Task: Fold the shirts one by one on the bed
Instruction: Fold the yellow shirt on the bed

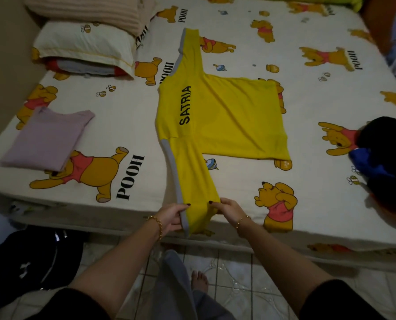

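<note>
- While the yellow shirt (227, 116) lies spread flat on the bed (238, 65) at the centre of the frame, its near sleeve (192, 176) reaches the lower centre.
- The left hand (172, 215) pinches that sleeve's grey-trimmed edge, and the right hand (227, 211) pinches the opposite edge.
- A folded lilac shirt (47, 139) rests at centre left.
- A dark clothes pile (386, 158) sits at the right edge.

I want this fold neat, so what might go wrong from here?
The left hand and right hand pinch only the near sleeve's cuff, so a tug could drag the yellow shirt and wrinkle its flat body. That cuff overhangs the bed and may slide off if released.
</note>
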